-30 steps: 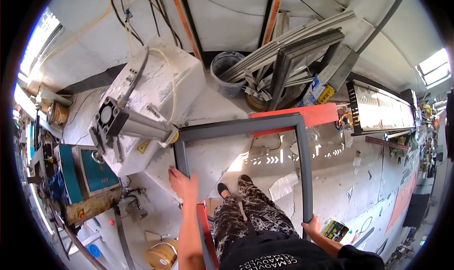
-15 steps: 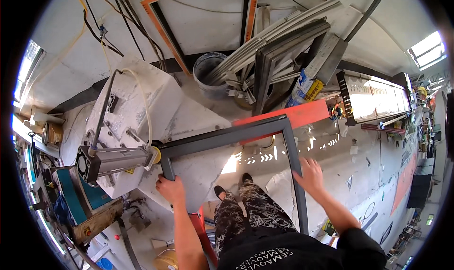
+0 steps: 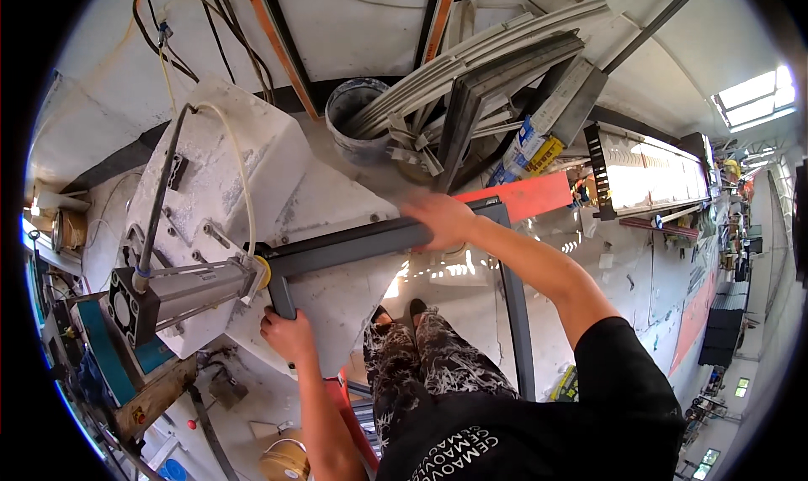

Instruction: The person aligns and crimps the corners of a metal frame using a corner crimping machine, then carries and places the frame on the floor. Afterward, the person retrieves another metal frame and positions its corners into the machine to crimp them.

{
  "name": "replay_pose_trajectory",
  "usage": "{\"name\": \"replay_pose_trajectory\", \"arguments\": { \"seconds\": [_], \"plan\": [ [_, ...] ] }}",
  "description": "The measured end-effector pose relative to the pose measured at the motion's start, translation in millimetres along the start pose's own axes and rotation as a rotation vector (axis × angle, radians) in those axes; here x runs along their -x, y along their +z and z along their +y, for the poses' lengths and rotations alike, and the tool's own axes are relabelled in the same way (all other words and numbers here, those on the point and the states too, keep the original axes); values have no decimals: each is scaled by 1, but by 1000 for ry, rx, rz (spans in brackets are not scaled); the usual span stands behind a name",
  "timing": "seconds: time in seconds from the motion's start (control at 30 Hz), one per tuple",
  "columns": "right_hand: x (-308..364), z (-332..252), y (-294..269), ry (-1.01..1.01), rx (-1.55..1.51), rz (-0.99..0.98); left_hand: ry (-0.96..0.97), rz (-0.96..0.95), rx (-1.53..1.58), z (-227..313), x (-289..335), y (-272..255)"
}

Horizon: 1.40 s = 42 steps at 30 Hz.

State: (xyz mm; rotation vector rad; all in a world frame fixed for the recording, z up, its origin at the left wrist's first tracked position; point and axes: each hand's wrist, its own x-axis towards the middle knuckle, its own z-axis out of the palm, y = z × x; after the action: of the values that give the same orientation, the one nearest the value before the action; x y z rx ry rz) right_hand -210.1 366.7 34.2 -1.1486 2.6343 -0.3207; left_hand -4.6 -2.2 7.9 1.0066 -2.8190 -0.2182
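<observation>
Head view: a grey frame point(image 3: 353, 247) is held across the right part of a white machine point(image 3: 240, 170), its left corner just beside the yellow end of the machine's metal cylinder point(image 3: 198, 292), its right bar well out to the machine's right. The frame's left bar is gripped by the left hand point(image 3: 286, 334), its fingers curled round it at the machine's near side. Over the frame's top bar, right of the machine, the right hand point(image 3: 438, 217) is placed with fingers stretched forward; it is blurred, and whether the bar is grasped cannot be told. Behind the machine, to the right, pale strips point(image 3: 480, 52) are held in a bucket point(image 3: 358, 150). Right of the machine, a red panel point(image 3: 526, 196) is partly covered by the frame's corner.
</observation>
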Motion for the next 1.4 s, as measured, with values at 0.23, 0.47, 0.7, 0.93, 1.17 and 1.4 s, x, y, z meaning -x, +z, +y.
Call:
{"name": "replay_pose_trajectory", "arguments": {
  "seconds": [0.23, 0.47, 0.7, 0.93, 1.17, 1.4],
  "plan": [
    [-11, -5, -13, 13, -65, -204, 12, -62, 11, -4, -5, -5],
    [-7, -3, -9, 7, -67, -147, -13, -89, 15, -3, -1, -3],
    [-6, -5, -11, 3, -21, -155, -20, -86, 9, 1, -2, -6],
    [-11, -6, -11, 41, 15, -225, 8, -51, 5, -2, -2, -4],
    [-9, -2, -8, 39, 4, -210, -17, -76, -12, 1, 0, -3],
    [-13, -8, -17, 65, 17, -286, -47, -92, -14, 3, -2, -6]
  ]
}}
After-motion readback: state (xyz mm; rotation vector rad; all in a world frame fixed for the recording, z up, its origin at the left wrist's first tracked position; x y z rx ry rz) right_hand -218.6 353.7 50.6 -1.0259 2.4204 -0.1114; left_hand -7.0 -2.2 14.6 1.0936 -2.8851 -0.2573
